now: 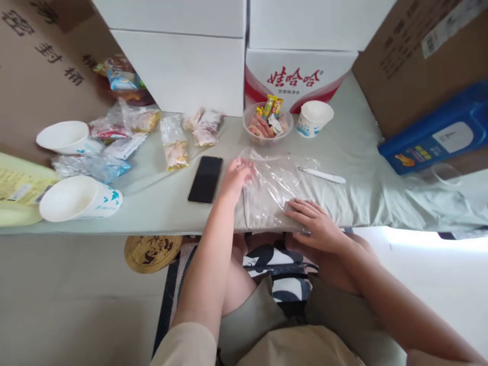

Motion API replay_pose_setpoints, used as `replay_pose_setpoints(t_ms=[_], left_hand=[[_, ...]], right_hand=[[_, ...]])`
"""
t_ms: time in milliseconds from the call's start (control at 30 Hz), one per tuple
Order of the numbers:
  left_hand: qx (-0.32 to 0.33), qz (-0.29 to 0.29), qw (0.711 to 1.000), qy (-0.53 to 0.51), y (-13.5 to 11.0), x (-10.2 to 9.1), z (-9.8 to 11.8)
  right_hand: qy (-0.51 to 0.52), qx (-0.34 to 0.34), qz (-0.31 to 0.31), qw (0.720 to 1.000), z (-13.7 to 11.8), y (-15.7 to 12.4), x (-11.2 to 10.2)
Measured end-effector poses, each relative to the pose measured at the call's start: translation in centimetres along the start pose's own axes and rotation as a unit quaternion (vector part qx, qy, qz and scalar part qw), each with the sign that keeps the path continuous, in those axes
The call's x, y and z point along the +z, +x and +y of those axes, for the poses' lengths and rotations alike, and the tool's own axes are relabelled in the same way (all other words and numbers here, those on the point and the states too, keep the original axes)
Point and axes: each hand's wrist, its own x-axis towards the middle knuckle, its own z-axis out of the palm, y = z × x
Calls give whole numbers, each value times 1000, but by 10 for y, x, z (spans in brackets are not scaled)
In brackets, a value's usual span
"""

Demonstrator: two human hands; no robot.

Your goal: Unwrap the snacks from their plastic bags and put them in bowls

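"Right hand [314, 223]: what's it doing?"

"Lying open on the near-right edge of a clear plastic bag [272, 185], gripping nothing."

"And the left hand [237, 175]?"

"Resting, fingers bent, at its far-left edge; whether it's pinching, I can't tell. The bag is slanting between them."

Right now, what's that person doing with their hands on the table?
The person's left hand is touching the left side of some clear, crinkly plastic, and the right hand lies at its lower right edge. A dark phone is beside the left hand. Farther back stand a bowl of treats and a paper cup.
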Motion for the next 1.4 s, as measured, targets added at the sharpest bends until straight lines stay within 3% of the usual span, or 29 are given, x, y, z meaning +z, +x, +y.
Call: replay_pose_setpoints(t_ms=[100, 167, 200, 233, 300, 333, 367, 433, 533, 667, 733, 800, 900, 967, 1033, 1200, 1300, 1400], left_hand=[[108, 143, 982, 60, -2, -11, 3], [220, 171, 951, 131, -17, -15, 5], [268, 136, 938, 174, -29, -15, 5], [300, 61, 924, 228, -42, -13, 5], [285, -143, 874, 366, -68, -7, 0], [257, -212, 842, 425, -78, -3, -4], [235, -245, 815, 470, -85, 0, -7], [212, -239, 792, 521, -91, 6, -14], [208, -171, 821, 504, -83, 9, -17], [206, -98, 894, 386, -66, 6, -14], [199, -76, 915, 342, -60, 3, -14], [200, -70, 918, 335, -57, 0, -15], [196, -114, 894, 386, -57, -4, -17], [179, -159, 879, 413, -59, -7, -18], [166, -181, 881, 404, -61, -9, -18], [197, -98, 940, 261, -62, -17, -14], [227, -57, 945, 227, -57, -15, -17], [247, -15, 951, 184, -48, -4, -27]], right_hand=[[14, -6, 13, 1000, 4, 0, -2], [33, -10, 29, 999, 7, -1, -5], [48, -8, 41, 998, 8, -1, -6], [66, -4, 57, 996, 9, -2, -8], [113, 8, 92, 989, 11, -5, -12], [140, 16, 110, 984, 13, -6, -15], [165, 27, 130, 977, 14, -8, -17], [200, 58, 173, 963, 18, -12, -22], [207, 100, 227, 946, 27, -20, -27], [194, 87, 203, 956, 37, -26, -26], [193, 67, 206, 957, 40, -26, -24], [203, 65, 246, 946, 42, -25, -24], [239, 120, 311, 912, 41, -24, -26], [254, 167, 322, 897, 41, -24, -28], [246, 188, 310, 899, 41, -23, -29], [239, 210, 287, 904, 41, -24, -32], [273, 227, 291, 889, 39, -25, -34], [297, 226, 337, 864, 37, -25, -35]])
